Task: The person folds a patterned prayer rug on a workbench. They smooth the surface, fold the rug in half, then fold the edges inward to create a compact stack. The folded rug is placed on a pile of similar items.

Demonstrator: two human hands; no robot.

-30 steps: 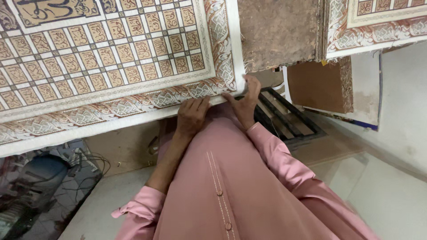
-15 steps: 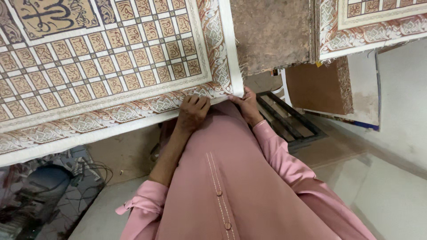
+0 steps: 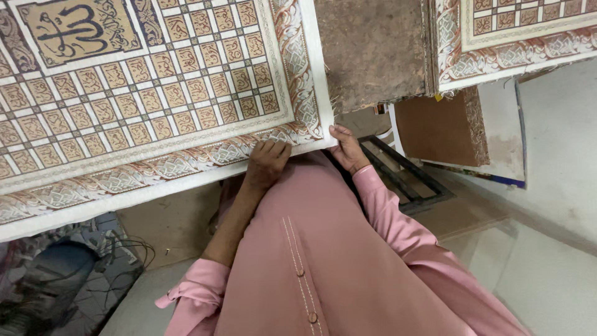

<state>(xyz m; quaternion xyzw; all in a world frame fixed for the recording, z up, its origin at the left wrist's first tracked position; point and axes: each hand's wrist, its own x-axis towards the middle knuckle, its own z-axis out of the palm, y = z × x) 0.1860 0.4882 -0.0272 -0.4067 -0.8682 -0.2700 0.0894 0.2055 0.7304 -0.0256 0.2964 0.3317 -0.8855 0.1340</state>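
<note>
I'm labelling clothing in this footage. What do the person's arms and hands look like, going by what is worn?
Both arms wear pink fabric sleeves matching the buttoned pink garment. The left sleeve is rolled up near the elbow, leaving the forearm bare; the right sleeve reaches the wrist. The left hand and right hand are bare, with no gloves or rings visible.

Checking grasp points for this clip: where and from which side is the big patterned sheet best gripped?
Grip the patterned sheet along its plain white near border, by the corner, coming from the person's own side. That edge juts free toward the body, thin enough to pinch. The left hand and right hand already sit there, fingers on the corner.
</note>
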